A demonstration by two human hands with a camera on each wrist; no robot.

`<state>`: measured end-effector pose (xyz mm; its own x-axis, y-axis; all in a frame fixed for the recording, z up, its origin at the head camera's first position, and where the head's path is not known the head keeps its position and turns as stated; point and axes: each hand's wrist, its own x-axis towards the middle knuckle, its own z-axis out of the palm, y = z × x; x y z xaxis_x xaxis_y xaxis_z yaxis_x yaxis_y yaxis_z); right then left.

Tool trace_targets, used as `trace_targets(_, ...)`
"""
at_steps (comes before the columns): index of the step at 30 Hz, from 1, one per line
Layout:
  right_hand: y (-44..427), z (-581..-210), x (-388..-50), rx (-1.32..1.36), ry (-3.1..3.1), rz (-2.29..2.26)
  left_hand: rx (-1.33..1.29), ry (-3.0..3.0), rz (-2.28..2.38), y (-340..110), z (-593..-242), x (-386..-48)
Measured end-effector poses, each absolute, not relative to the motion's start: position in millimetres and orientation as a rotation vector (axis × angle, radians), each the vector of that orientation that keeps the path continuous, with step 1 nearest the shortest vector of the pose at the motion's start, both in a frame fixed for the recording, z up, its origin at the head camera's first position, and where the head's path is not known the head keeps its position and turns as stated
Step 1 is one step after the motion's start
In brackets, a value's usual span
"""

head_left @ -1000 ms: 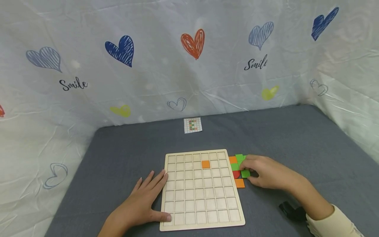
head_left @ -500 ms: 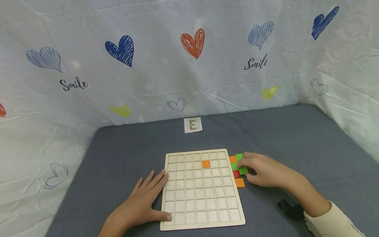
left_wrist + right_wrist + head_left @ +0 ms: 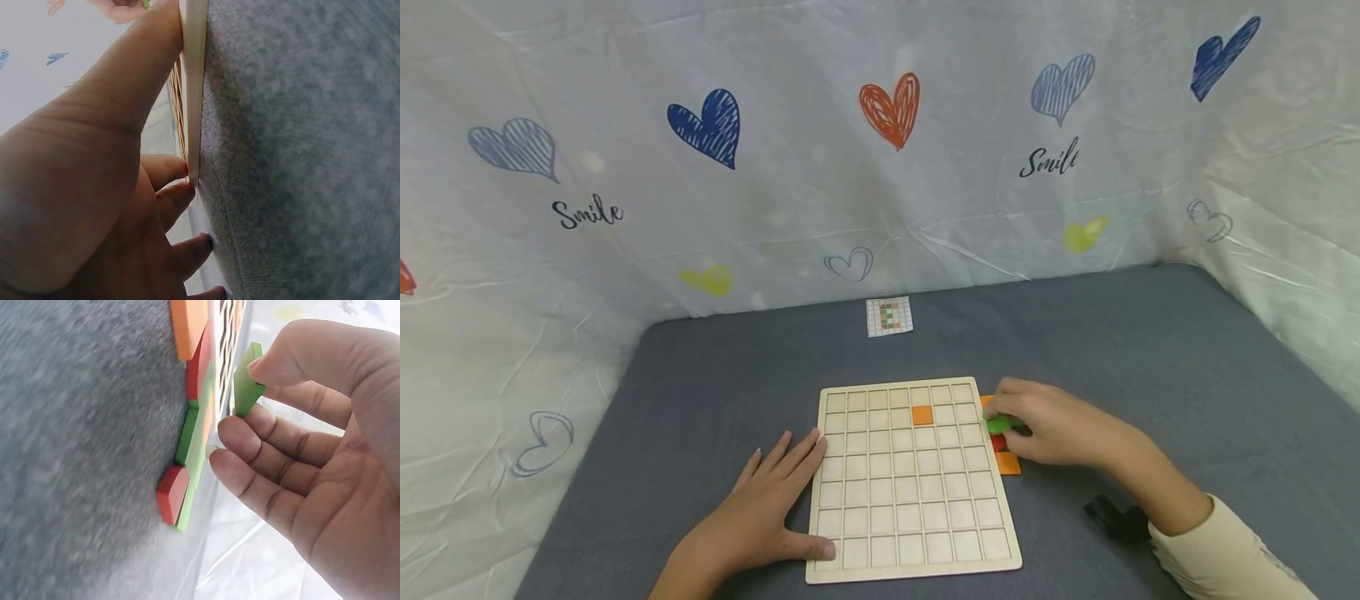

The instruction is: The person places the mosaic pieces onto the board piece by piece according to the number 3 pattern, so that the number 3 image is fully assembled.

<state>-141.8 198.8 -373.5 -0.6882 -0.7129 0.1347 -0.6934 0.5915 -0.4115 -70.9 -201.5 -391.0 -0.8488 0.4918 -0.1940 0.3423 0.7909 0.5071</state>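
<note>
A green tile [image 3: 248, 384] is pinched between the thumb and fingers of my right hand [image 3: 1052, 425], just beyond the right edge of the wooden grid board [image 3: 910, 494]. Below that hand, other pieces lie against the board: an orange tile [image 3: 1008, 463], a red piece [image 3: 997, 442], and, in the right wrist view, a green tile [image 3: 186, 437] and a red piece [image 3: 172, 494] with a rounded side. One orange tile [image 3: 922, 415] sits in a cell of the board's second row. With fingers spread, my left hand [image 3: 756, 521] rests on the board's left edge, thumb on its lower-left corner.
Behind the board lies a small card [image 3: 889, 317] printed with a coloured grid pattern. Grey cloth [image 3: 737, 358] covers the table. A white curtain [image 3: 805, 192] with hearts hangs at the back and sides. A dark object [image 3: 1116, 518] is by my right wrist.
My right hand has moved a little left towards the board, and a green tile is now raised in its fingers. The left hand and board have stayed put.
</note>
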Motion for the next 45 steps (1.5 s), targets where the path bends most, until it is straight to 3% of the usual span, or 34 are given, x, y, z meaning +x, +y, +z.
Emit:
trace_targets(27, 150.9, -374.7, -155.2, -1.42, 2.67, -0.707, 0.646, 2.662, 0.676, -203.3, -393.4, -70.8)
trace_targets(45, 126.4, -372.9, -161.8, -1.36, 2.642, -0.702, 0.649, 2.67, 0.66, -202.6, -392.5, -71.3)
